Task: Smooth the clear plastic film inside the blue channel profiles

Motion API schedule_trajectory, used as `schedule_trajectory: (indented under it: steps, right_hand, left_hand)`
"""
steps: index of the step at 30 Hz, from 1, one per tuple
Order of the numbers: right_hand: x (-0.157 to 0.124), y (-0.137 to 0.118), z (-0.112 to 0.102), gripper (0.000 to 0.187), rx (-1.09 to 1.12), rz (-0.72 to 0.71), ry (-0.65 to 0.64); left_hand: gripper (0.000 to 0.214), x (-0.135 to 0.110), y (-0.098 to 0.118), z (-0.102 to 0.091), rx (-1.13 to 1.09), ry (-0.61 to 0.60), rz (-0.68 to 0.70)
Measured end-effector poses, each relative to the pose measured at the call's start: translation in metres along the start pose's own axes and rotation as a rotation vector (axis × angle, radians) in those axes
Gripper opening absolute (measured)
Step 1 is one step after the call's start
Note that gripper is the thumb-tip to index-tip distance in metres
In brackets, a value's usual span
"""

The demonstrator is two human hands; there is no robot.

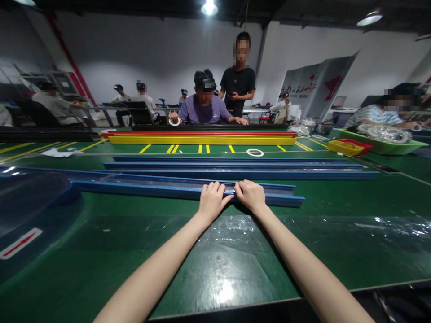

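Two hands at a long blue channel on a green worktop: the left hand has its fingers bent over the near wall, thumb stretched toward its partner; the right hand is more tightly curled, knuckles uppermost; both are narrow rather than spread, just beside each other, and touch the channel right of its middle; whether either grips the wall or pinches something small cannot be told.

Containers, at far right: a green tray is heaped with clear plastic-wrapped material; a shallow yellow tray just beside it holds a ring-shaped item; a red tray stands close behind the yellow one, its contents unclear.

Orientation: the channel lies open side up, its long axis running left to right across the worktop, the right end slightly nearer the person; its left end meets a blue curved piece, the join being unclear; a red arrow label lies toward the near left, slanting up to the right.

Beyond: further blue channels lie nearly parallel; then a white ring; then yellow and red profiles, side by side.
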State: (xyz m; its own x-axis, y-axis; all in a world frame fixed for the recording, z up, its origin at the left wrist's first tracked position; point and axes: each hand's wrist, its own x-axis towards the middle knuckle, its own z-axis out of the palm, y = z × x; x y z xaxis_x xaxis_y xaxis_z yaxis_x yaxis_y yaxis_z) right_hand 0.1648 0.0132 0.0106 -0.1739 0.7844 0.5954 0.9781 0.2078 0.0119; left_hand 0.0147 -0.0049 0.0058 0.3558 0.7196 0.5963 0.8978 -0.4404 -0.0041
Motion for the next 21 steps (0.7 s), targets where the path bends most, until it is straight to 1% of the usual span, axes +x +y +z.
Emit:
schedule_trajectory:
  steps: [6, 12, 18, 21]
  right_hand:
    - [0.001, 0.0, 0.0, 0.04, -0.011, -0.02, 0.011]
    - [0.001, 0.005, 0.001, 0.04, 0.012, -0.079, 0.037]
    - [0.002, 0.007, 0.0, 0.041, -0.002, -0.062, 0.031]
    - [0.0, 0.012, -0.002, 0.042, -0.014, -0.034, 0.025]
  left_hand:
    - [0.03, -0.001, 0.001, -0.001, -0.005, 0.0, 0.013]
    - [0.029, -0.001, 0.0, -0.001, -0.04, 0.007, 0.012]
    - [0.031, -0.001, -0.001, 0.0, -0.04, 0.013, 0.02]
    - [0.032, -0.002, -0.001, -0.001, -0.032, 0.014, 0.023]
